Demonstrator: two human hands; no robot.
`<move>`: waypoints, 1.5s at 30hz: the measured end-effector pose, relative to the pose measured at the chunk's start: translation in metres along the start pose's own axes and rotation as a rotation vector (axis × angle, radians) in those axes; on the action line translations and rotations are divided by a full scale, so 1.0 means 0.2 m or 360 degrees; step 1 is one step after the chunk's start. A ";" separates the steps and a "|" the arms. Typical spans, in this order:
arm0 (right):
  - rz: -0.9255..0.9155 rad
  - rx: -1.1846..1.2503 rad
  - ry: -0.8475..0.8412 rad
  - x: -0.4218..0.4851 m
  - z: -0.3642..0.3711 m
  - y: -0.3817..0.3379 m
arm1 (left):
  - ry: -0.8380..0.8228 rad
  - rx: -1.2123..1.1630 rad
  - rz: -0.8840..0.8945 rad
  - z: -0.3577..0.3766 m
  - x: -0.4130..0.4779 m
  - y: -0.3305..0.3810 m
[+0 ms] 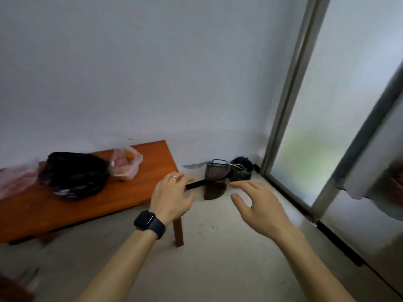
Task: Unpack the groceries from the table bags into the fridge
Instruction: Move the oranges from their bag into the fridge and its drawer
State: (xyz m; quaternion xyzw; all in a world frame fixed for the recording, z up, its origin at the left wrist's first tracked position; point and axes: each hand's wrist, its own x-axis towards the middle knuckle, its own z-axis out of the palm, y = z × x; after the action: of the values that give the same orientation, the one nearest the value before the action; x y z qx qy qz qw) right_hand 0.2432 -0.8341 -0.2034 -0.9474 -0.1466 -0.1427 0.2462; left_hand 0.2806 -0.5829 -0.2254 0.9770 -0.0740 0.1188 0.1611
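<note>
Both hands empty rn: left hand (pixel 172 192) and right hand (pixel 257 205) out in front, fingers loose and spread, gripping nothing, hanging over the floor just off the bench's (pixel 91 205) right end. Groceries are on the bench, bagged: black bag (pixel 74 173) mid-bench toward the back edge, clear bag (pixel 126 163) w/ an orange fruit inside by the back right corner, pinkish bag (pixel 15 179) at the left end. Hands free prob so I can grab a bag; the clear one's nearest my left.
</note>
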 end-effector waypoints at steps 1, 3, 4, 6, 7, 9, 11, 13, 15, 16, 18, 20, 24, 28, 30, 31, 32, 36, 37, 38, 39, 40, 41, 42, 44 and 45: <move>-0.0035 0.0026 -0.0016 0.08 0.09 -0.10 | 0.0006 0.0020 -0.0045 -0.05 0.00 -0.15; -0.0105 0.0068 -0.0071 0.23 0.28 -0.30 | 0.0013 0.0065 -0.0132 -0.13 0.00 -0.45; -0.0144 0.0084 -0.0105 0.30 0.37 -0.39 | 0.0010 0.0095 -0.0166 -0.17 0.01 -0.59; -0.0209 0.0120 -0.0158 0.44 0.54 -0.56 | -0.0007 0.0124 -0.0227 -0.25 0.02 -0.84; -0.0230 0.0142 -0.0178 0.51 0.61 -0.63 | -0.0014 0.0119 -0.0253 -0.28 0.02 -0.94; -0.0251 0.0169 -0.0220 0.63 0.73 -0.76 | -0.0022 0.0102 -0.0295 -0.34 0.04 -1.14; -0.0265 0.0159 -0.0265 0.74 0.84 -0.86 | -0.0024 0.0098 -0.0326 -0.38 0.07 -1.30; -0.0277 0.0162 -0.0298 0.85 0.95 -0.93 | -0.0023 0.0094 -0.0344 -0.40 0.12 -1.45; -0.0290 0.0144 -0.0363 0.94 1.05 -0.97 | -0.0027 0.0077 -0.0362 -0.39 0.17 -1.58; -0.0294 0.0131 -0.0407 0.99 1.11 -0.98 | -0.0036 0.0078 -0.0374 -0.38 0.21 -1.64; -0.0292 0.0131 -0.0467 1.10 1.22 -0.98 | -0.0063 0.0079 -0.0397 -0.33 0.28 -1.75; -0.0290 0.0152 -0.0514 1.21 1.35 -0.96 | -0.0111 0.0070 -0.0422 -0.27 0.35 -1.85; -0.0297 0.0193 -0.0626 1.47 1.63 -0.89 | -0.0223 0.0099 -0.0443 -0.13 0.55 -2.05; -0.0284 0.0228 -0.0766 1.75 1.88 -0.82 | -0.0289 0.0073 -0.0481 -0.02 0.80 -2.20; -0.0253 0.0266 -0.0854 1.90 1.98 -0.80 | -0.0340 0.0102 -0.0432 0.04 0.93 -2.27; -0.0245 0.0283 -0.0903 1.96 2.03 -0.78 | -0.0352 0.0109 -0.0415 0.07 0.99 -2.30; -0.0229 0.0294 -0.0947 2.02 2.08 -0.77 | -0.0358 0.0119 -0.0407 0.09 1.05 -2.33; -0.0160 0.0326 -0.1098 2.22 2.28 -0.74 | -0.0401 0.0115 -0.0391 0.22 1.24 -2.46; -0.0140 0.0333 -0.1130 2.25 2.33 -0.74 | -0.0422 0.0110 -0.0380 0.25 1.29 -2.49; -0.0122 0.0336 -0.1148 2.29 2.39 -0.74 | -0.0447 0.0115 -0.0367 0.29 1.33 -2.53; -0.0101 0.0335 -0.1158 2.33 2.44 -0.74 | -0.0479 0.0122 -0.0356 0.32 1.38 -2.57; -0.0073 0.0333 -0.1169 2.36 2.49 -0.74 | -0.0522 0.0138 -0.0342 0.35 1.43 -2.61; -0.0040 0.0324 -0.1184 2.40 2.54 -0.75 | -0.0570 0.0163 -0.0322 0.38 1.49 -2.66; -0.0016 0.0310 -0.1194 2.44 2.60 -0.75 | -0.0621 0.0190 -0.0290 0.41 1.54 -2.70; 0.0000 0.0273 -0.1206 2.51 2.70 -0.77 | -0.0706 0.0237 -0.0210 0.47 1.66 -2.79; -0.0002 0.0263 -0.1213 2.54 2.75 -0.79 | -0.0742 0.0266 -0.0159 0.51 1.72 -2.84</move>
State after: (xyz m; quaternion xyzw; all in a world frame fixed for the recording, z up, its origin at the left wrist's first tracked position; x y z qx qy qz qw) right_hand 0.7629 -0.3171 -0.4225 -0.9093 -0.2390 0.2317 0.2496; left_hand 0.7355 -0.1216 -0.4004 0.9903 -0.0506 -0.1122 0.0642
